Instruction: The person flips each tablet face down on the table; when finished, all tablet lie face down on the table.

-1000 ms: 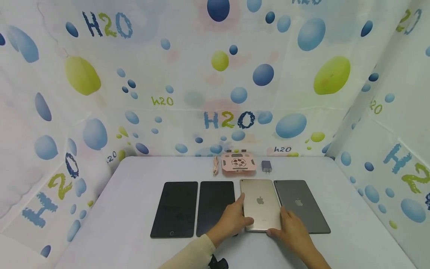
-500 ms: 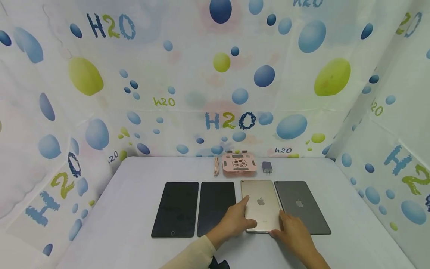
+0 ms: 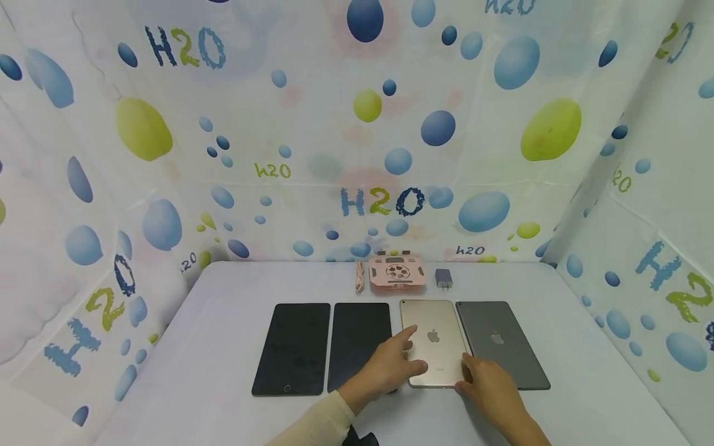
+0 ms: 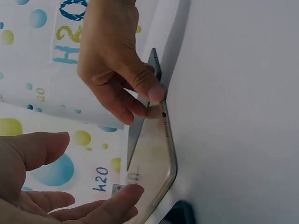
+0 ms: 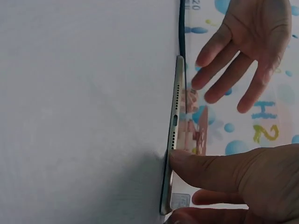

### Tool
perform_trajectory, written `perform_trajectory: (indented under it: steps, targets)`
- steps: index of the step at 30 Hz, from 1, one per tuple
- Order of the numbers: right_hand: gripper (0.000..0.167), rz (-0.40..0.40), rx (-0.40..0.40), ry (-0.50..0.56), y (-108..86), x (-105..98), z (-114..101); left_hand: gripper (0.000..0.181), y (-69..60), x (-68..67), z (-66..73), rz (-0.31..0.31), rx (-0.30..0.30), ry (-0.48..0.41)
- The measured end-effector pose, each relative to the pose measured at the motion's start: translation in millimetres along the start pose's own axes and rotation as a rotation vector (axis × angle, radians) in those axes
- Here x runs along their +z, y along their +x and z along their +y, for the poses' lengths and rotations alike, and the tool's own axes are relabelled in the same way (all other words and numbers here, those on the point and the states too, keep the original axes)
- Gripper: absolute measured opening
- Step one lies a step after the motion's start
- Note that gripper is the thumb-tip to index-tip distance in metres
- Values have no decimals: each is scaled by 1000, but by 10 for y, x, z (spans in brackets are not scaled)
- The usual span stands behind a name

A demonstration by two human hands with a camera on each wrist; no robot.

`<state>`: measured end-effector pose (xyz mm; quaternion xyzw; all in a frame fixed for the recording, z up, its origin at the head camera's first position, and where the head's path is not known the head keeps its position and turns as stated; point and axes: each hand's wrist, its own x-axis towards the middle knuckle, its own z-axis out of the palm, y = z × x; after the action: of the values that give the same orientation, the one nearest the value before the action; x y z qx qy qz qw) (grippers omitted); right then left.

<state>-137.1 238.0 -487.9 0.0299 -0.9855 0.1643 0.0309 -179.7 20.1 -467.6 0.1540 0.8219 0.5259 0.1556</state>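
A gold tablet [image 3: 437,316] lies back-up on the white table, a grey tablet [image 3: 502,341] close on its right. My right hand [image 3: 493,390] holds the gold tablet's near right corner; in the right wrist view its thumb [image 5: 187,163] presses the edge with the port, fingers curled at the side. My left hand [image 3: 385,368] hovers, fingers spread, over the left part of the gold tablet; in the left wrist view a gap separates thumb and fingers [image 4: 107,205]. Two black tablets, one far left [image 3: 292,347] and one [image 3: 357,334] partly under my left forearm's reach, lie screen-up.
Behind the tablets stand a coiled pale cable [image 3: 359,277], a pink case [image 3: 397,271] and a dark plug adapter [image 3: 443,278]. Patterned curtains [image 3: 312,124] enclose the table at the back and sides. A black object [image 3: 361,438] shows at the bottom edge.
My left hand has shifted slightly right and lifted off the gold tablet's left edge. My right hand has slid slightly toward the right at the corner. The tablets look unmoved.
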Motion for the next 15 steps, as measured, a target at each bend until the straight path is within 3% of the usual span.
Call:
perform_trajectory:
  steps: [3, 7, 15]
  targets:
    - [62, 17, -11, 20, 2, -21, -2, 74, -58, -115, -21, 0, -7, -75]
    - [68, 30, -1, 146, 24, -56, -33, 67, -155, -350, -81, 36, 3, -148]
    - [79, -52, -34, 493, 67, -34, -218, 62, -435, -801, -328, 211, -30, -149]
